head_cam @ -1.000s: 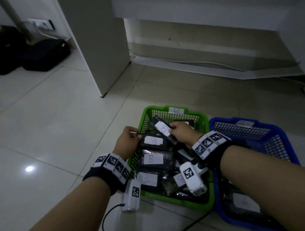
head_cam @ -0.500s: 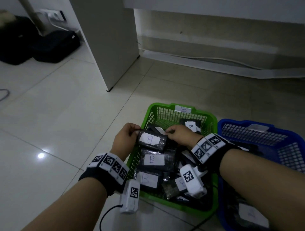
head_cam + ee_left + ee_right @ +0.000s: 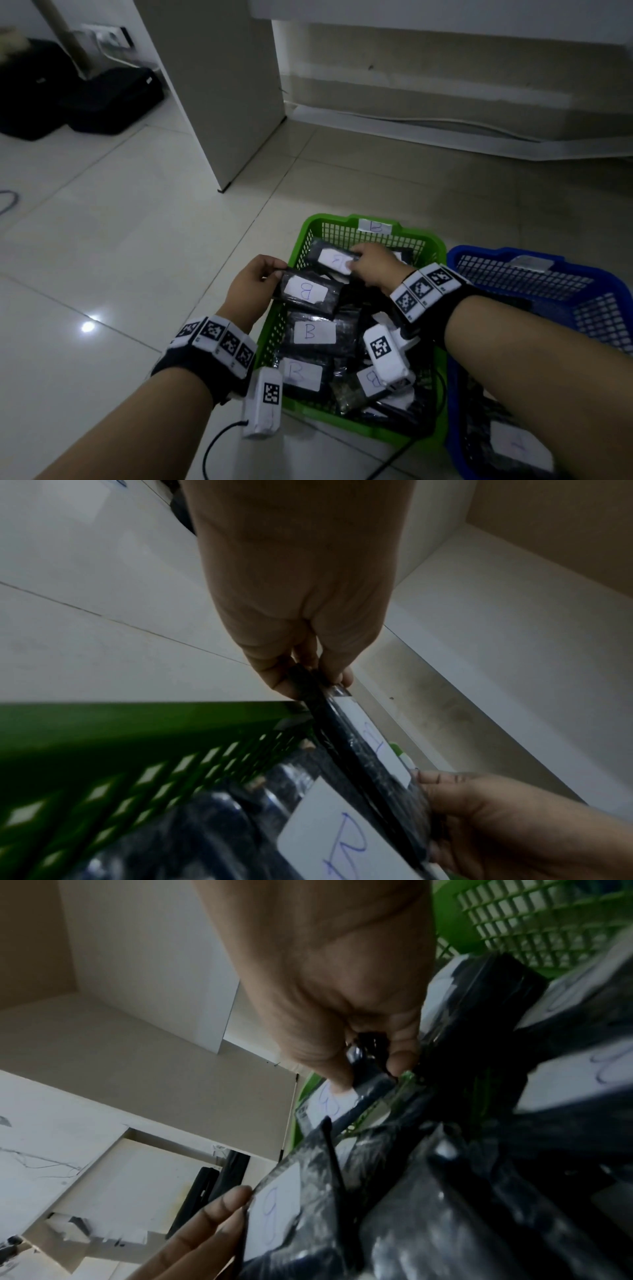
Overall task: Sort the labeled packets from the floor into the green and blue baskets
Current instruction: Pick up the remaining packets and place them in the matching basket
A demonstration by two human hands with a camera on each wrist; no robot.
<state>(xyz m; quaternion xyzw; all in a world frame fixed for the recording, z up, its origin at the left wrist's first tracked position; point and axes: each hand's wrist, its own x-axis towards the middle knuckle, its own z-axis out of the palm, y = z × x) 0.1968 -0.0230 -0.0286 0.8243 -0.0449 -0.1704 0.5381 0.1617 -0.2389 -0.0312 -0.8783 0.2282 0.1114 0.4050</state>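
Observation:
The green basket (image 3: 346,220), tagged B, holds several black packets with white B labels. My left hand (image 3: 274,270) pinches the left end of one B packet (image 3: 308,291) over the basket's left rim. The same pinch shows in the left wrist view, fingertips (image 3: 337,676) on the packet's edge (image 3: 359,750). My right hand (image 3: 354,262) grips another B packet (image 3: 334,262) at the basket's far end; in the right wrist view its fingers (image 3: 400,1056) curl round that packet (image 3: 369,1091). The blue basket (image 3: 513,257) stands to the right with labelled packets inside.
A white cabinet panel (image 3: 222,102) stands on the tiles behind the baskets. Black bags (image 3: 102,99) lie at the far left by a wall socket (image 3: 109,37). A cable (image 3: 428,120) runs along the back wall. Pale floor tiles (image 3: 102,240) spread to the left.
My right hand has brought its packet down from above the basket and moved it to the far end. The left hand has taken hold of a B packet at the left rim.

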